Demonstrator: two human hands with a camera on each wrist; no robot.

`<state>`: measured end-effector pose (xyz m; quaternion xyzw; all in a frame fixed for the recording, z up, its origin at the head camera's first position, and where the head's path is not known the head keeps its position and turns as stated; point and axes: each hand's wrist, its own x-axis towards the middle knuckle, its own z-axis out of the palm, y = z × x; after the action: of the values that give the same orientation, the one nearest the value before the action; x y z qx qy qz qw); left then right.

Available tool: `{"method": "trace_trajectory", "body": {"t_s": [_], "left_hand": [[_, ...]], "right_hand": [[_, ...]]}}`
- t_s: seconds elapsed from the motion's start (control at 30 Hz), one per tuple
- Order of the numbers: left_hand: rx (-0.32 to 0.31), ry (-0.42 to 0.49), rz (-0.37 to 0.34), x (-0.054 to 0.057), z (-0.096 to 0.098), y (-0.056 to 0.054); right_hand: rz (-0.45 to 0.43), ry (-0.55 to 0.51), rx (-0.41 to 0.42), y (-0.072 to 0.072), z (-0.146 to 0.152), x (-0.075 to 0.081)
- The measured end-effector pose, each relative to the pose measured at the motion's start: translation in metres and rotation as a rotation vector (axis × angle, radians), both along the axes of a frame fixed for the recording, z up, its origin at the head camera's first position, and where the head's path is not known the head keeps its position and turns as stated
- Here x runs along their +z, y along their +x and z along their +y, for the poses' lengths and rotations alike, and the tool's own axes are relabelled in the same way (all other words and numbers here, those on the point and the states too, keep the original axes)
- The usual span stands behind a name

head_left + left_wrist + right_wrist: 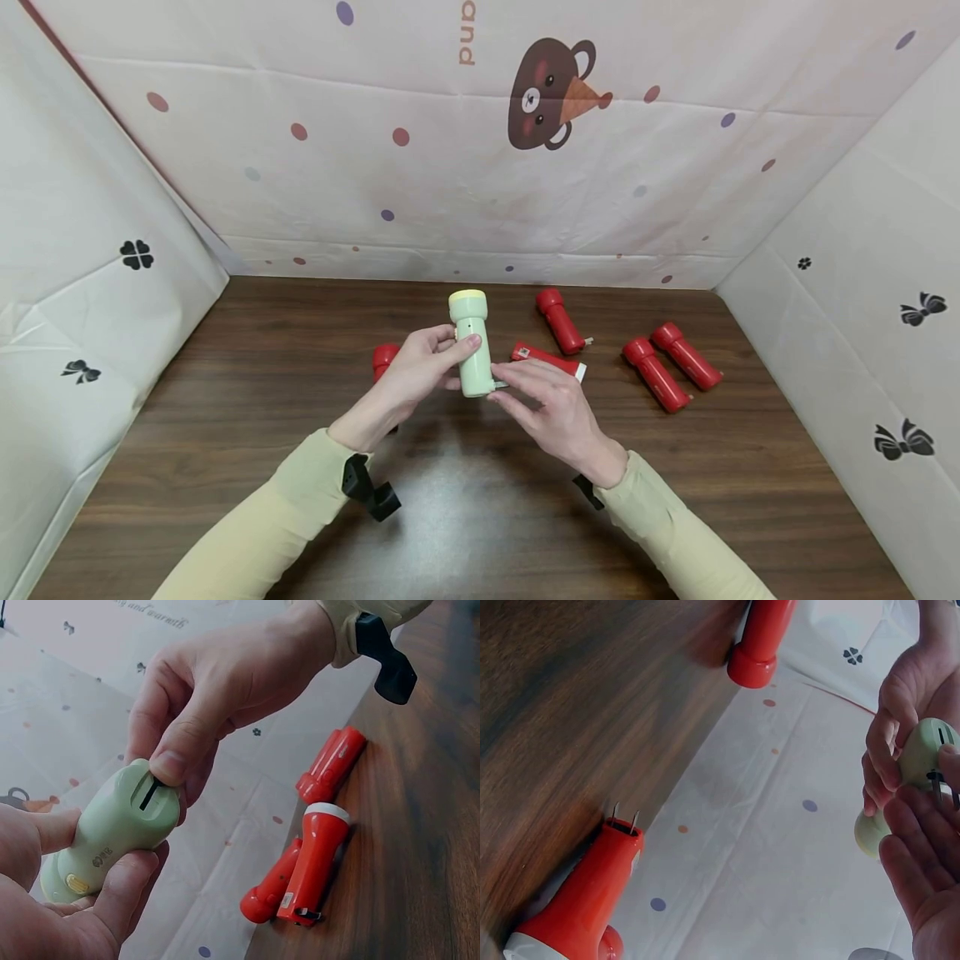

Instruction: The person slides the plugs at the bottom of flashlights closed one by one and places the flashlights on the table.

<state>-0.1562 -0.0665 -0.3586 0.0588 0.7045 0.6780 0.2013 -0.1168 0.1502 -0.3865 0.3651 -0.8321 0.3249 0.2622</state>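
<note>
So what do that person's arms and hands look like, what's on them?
The left sleeve and right sleeve are long, plain and pale yellowish. The left wrist mount and right wrist mount are black and angular. The left hand and right hand wear no gloves.

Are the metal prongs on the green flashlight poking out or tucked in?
Out. In the right wrist view, the prongs stick out at the end of the green flashlight.
</note>
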Motion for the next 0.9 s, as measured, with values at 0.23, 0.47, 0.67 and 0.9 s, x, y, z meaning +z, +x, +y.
{"method": "trace_trajectory", "body": {"t_s": [0.23, 0.47, 0.67, 0.9], "left_hand": [[0.017, 0.004, -0.006, 0.0011, -0.0003, 0.0008], [0.035, -0.009, -0.006, -0.0007, -0.0002, 0.0024], [0.041, -0.008, 0.002, -0.0012, 0.0009, 0.0042], [0.043, -0.021, 0.007, -0.0009, 0.0015, 0.0051]], "right_hand": [[0.005, 0.030, 0.003, -0.0005, -0.0003, 0.0013], [0.035, 0.036, -0.003, -0.0012, -0.0023, -0.0014], [0.066, 0.030, -0.008, -0.0011, -0.0031, -0.0015], [0.071, 0.022, -0.011, -0.0013, -0.0036, -0.0013]]}}
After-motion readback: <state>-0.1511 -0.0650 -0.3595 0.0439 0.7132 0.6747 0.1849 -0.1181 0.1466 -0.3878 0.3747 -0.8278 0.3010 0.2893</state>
